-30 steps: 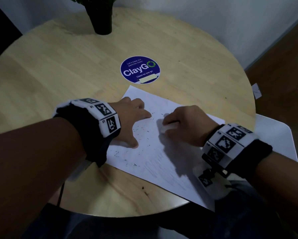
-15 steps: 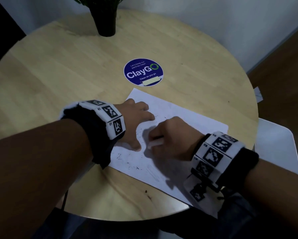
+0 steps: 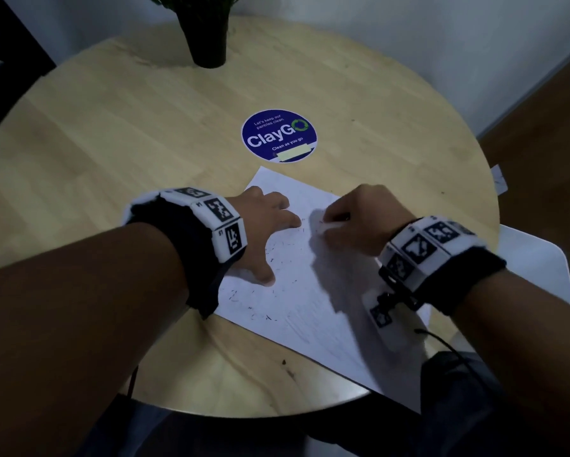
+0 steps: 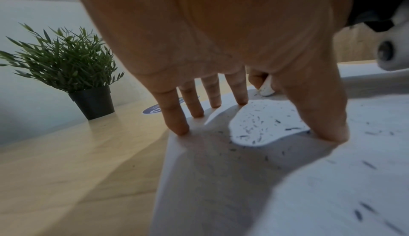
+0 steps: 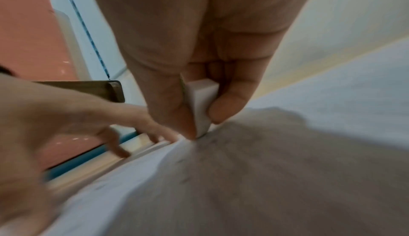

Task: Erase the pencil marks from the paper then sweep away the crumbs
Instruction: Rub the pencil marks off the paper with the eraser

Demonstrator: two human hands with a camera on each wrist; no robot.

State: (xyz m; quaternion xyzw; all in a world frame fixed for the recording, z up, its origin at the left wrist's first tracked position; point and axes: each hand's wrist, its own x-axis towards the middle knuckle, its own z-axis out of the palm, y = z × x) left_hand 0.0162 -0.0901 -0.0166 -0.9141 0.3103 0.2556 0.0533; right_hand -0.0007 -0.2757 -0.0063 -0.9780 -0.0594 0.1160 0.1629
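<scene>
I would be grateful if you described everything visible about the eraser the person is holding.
The eraser is a small white rectangular block, plain and matte like rubber or vinyl, with flat faces and fairly crisp edges. It stands steeply tilted, its lower end pressed onto the paper. The right hand pinches it between thumb and fingers, which cover much of it. In the head view only a white sliver shows below the knuckles. Dark crumbs lie nearby.

Looks like an office pantry: round wooden table [image 3: 118,133], "keep our pantries clean" sticker [image 3: 278,136], potted plant [image 3: 206,31].
</scene>
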